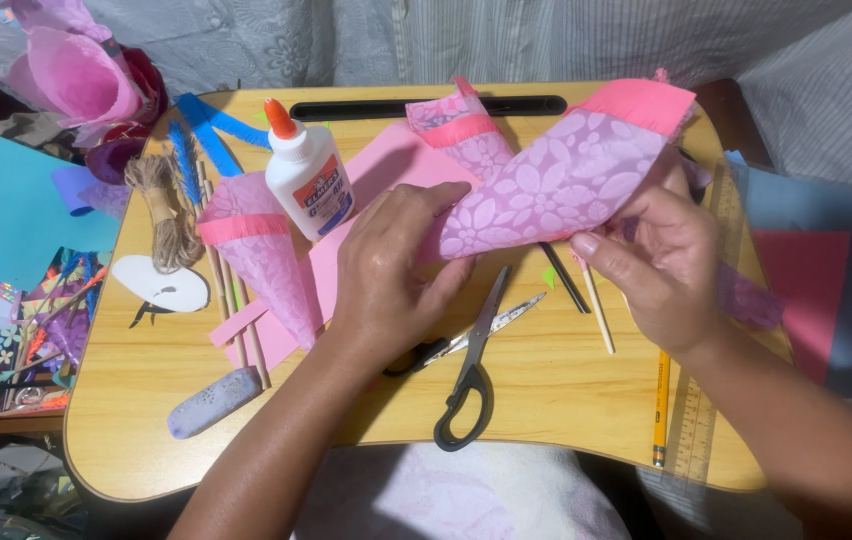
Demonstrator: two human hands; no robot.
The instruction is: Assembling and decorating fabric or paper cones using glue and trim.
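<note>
Both hands grip one patterned pink paper cone (546, 190) — left hand (391, 270) pinching its tip, right hand (661, 265) its wide end; glue bottle (306, 175) beyond left hand.

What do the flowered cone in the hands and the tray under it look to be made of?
The purple flowered cone held by the left hand and right hand looks like thin embossed paper or non-woven wrap: matte, creased, with a pink paper band. The tray looks like wood or wood-look laminate: pale grain, smooth low sheen.
</note>
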